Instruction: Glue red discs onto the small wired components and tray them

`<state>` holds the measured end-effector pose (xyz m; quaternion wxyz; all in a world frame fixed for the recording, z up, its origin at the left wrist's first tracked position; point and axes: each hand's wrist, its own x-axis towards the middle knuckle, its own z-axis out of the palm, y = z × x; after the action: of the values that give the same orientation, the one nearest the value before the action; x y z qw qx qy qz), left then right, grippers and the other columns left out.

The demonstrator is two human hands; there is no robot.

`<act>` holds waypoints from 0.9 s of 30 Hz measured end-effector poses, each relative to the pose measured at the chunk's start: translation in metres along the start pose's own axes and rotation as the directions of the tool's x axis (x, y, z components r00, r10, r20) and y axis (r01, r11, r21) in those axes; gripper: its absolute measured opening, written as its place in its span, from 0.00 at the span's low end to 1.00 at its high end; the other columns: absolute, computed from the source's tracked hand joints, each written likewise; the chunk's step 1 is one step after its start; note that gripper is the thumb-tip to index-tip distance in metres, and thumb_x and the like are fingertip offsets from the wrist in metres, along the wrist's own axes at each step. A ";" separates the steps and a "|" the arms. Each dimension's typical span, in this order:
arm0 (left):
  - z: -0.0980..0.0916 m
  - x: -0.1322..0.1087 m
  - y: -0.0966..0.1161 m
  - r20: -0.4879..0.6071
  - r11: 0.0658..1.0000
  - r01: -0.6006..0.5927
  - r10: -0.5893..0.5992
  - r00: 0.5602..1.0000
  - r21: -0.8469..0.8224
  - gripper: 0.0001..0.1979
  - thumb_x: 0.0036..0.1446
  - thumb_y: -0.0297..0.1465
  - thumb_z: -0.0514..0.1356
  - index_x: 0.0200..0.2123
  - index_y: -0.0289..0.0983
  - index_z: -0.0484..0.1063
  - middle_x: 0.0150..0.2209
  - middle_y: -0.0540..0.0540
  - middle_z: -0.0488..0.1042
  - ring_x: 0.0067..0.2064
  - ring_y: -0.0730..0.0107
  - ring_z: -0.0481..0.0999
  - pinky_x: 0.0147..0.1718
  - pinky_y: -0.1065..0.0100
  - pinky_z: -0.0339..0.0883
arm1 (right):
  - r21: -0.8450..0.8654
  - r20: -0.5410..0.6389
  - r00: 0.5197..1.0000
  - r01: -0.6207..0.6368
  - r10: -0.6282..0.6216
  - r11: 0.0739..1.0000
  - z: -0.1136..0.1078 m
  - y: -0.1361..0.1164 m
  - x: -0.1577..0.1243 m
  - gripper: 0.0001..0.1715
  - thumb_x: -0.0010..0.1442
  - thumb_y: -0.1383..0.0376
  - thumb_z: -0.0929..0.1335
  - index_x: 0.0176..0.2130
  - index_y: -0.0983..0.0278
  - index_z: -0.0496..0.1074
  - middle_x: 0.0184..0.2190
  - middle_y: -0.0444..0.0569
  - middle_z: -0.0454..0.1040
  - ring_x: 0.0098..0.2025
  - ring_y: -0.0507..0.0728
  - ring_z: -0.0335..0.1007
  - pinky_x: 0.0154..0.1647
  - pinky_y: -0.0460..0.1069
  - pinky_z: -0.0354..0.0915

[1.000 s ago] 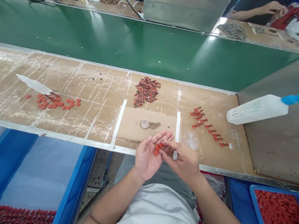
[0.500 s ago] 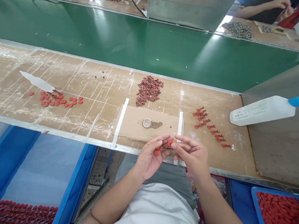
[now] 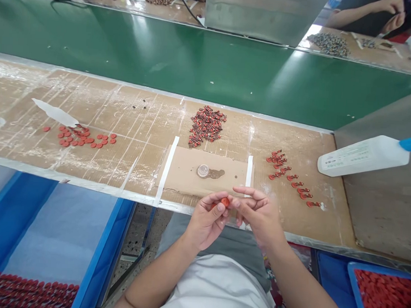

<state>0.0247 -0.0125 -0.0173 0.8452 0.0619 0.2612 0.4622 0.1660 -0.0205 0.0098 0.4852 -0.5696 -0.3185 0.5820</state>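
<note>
My left hand [image 3: 205, 220] and my right hand [image 3: 259, 214] meet at the near edge of the bench, fingertips together. A small red disc [image 3: 225, 202] is pinched between them. The left fingers are curled shut around the discs it held a moment ago. My right index finger sticks out above the pinch. Just beyond lies a cardboard sheet [image 3: 187, 173] with a small clear glue cap [image 3: 202, 171] and a glue smear. A heap of red-and-black parts [image 3: 206, 125] lies behind it.
Loose red discs [image 3: 80, 137] lie at the left, a row of finished red pieces [image 3: 290, 177] at the right. A white glue bottle [image 3: 364, 155] with a blue nozzle rests on its side. Blue bins [image 3: 386, 296] hold red parts. A green conveyor belt [image 3: 196, 64] runs behind.
My left hand has closed from an open palm with discs into a curl. My right hand picked one disc and both hands now pinch it together.
</note>
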 end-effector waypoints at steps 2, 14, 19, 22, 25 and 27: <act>-0.001 -0.001 0.004 -0.022 0.999 -0.031 0.031 0.999 -0.034 0.14 0.44 0.30 0.73 0.37 0.40 0.80 0.37 0.47 0.79 0.29 0.81 0.69 0.26 0.77 0.64 | -0.112 -0.079 0.988 0.124 -0.133 0.986 -0.002 -0.006 0.008 0.19 0.55 0.52 0.73 0.41 0.62 0.75 0.28 0.48 0.81 0.15 0.49 0.65 0.16 0.46 0.65; -0.016 -0.009 0.019 -0.073 0.993 -0.083 0.077 0.994 -0.079 0.14 0.43 0.27 0.73 0.36 0.39 0.80 0.39 0.48 0.80 0.33 0.81 0.78 0.35 0.81 0.74 | -0.860 0.195 0.861 0.380 -0.470 0.340 0.006 -0.025 0.152 0.15 0.56 0.60 0.71 0.44 0.62 0.77 0.38 0.48 0.80 0.30 0.55 0.74 0.39 0.52 0.69; -0.026 -0.012 0.028 -0.129 0.987 -0.140 0.129 0.983 -0.080 0.14 0.44 0.27 0.73 0.36 0.38 0.79 0.40 0.47 0.80 0.33 0.81 0.78 0.35 0.80 0.74 | -0.856 0.280 0.792 0.462 -0.542 0.233 0.021 -0.017 0.190 0.15 0.56 0.59 0.72 0.42 0.63 0.77 0.40 0.51 0.79 0.39 0.59 0.74 0.45 0.54 0.68; -0.031 -0.012 0.032 -0.150 0.984 -0.156 0.143 0.978 -0.081 0.13 0.44 0.27 0.73 0.36 0.38 0.79 0.40 0.47 0.80 0.33 0.81 0.78 0.35 0.80 0.74 | -0.847 0.283 0.780 0.477 -0.558 0.236 0.024 -0.015 0.200 0.14 0.56 0.58 0.72 0.41 0.62 0.79 0.39 0.51 0.78 0.39 0.58 0.73 0.45 0.53 0.68; -0.034 -0.011 0.034 -0.157 0.984 -0.160 0.146 0.977 -0.080 0.13 0.45 0.27 0.73 0.37 0.37 0.79 0.40 0.47 0.80 0.33 0.80 0.78 0.36 0.80 0.74 | -0.829 0.306 0.774 0.503 -0.554 0.245 0.023 -0.015 0.204 0.12 0.56 0.60 0.72 0.39 0.62 0.80 0.37 0.51 0.77 0.37 0.56 0.72 0.42 0.51 0.67; -0.035 -0.010 0.035 -0.154 0.983 -0.161 0.147 0.977 -0.082 0.13 0.45 0.27 0.72 0.37 0.37 0.79 0.40 0.46 0.80 0.33 0.80 0.78 0.36 0.80 0.75 | -0.815 0.331 0.769 0.525 -0.546 0.246 0.021 -0.016 0.206 0.10 0.57 0.61 0.72 0.38 0.63 0.80 0.35 0.50 0.76 0.36 0.56 0.71 0.40 0.50 0.66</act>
<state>-0.0228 -0.0058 -0.0312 0.7871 0.0076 0.2954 0.5415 0.1736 0.1793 -0.0452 0.2922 -0.5959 -0.7374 0.1255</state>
